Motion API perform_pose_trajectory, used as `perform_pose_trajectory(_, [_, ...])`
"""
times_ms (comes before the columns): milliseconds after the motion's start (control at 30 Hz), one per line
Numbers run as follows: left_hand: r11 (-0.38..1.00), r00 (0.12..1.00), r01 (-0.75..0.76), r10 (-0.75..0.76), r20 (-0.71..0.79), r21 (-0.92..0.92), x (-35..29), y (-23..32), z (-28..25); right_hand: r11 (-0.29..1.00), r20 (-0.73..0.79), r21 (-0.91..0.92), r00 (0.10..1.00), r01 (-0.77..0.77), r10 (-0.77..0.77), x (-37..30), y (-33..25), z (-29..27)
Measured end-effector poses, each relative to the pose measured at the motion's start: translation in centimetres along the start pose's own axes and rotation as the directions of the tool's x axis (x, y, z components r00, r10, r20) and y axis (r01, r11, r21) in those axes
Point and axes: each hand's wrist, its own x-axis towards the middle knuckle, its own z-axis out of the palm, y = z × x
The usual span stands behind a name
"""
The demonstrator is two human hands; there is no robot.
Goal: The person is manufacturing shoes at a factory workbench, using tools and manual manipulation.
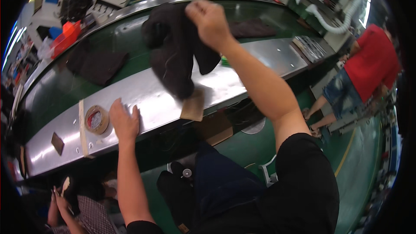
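Observation:
My right hand (210, 24) is raised above the workbench, fingers closed on the upper edge of a dark cloth piece (173, 56). The cloth hangs folded and slightly blurred, its lower end over the metal ledge (147, 76). My left hand (125, 121) rests on that ledge with thumb and fingers apart, holding nothing. Just left of it lies a roll of tan tape (104, 126). A brown, flat, card-like piece (193, 108) sits at the ledge's near edge, below the hanging cloth.
Beyond the ledge runs a green conveyor belt (134, 47) with dark cloth pieces (97, 66) on it. A tape strip (83, 130) crosses the ledge near a small brown piece (57, 143). Shiny packs (308, 48) lie right. People stand right (370, 56) and sit lower left (91, 216).

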Motion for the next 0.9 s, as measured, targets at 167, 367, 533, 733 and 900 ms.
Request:
perform_pose_trajectory(167, [0.887,0.983,-0.05,0.125,-0.133,0.458,0.0,-0.3,-1.8,0.943,-0.017,0.259,0.975,-0.21,0.222,-8.0,1.1,-1.5])
perform_pose_trajectory(367, [0.825,0.995,0.098,-0.072,-0.069,0.556,1.7,-4.2,-4.5,0.755,0.245,0.41,0.859,-0.511,0.449,-15.4,2.1,-1.4])
perform_pose_trajectory(533, [0.797,0.992,0.12,-0.081,-0.093,0.592,1.9,-8.4,-5.2,0.68,0.346,0.361,0.768,-0.639,0.539,-18.6,4.4,-0.1])
perform_pose_trajectory(733, [0.738,0.989,0.136,-0.061,-0.134,0.661,2.3,-10.1,-6.7,0.666,0.352,0.283,0.721,-0.69,0.597,-18.8,5.7,0.4])
perform_pose_trajectory(900, [0.84,0.976,-0.126,0.201,-0.087,0.528,4.9,-10.2,-4.0,0.745,0.307,0.125,0.74,-0.655,0.599,-18.7,5.3,0.2])
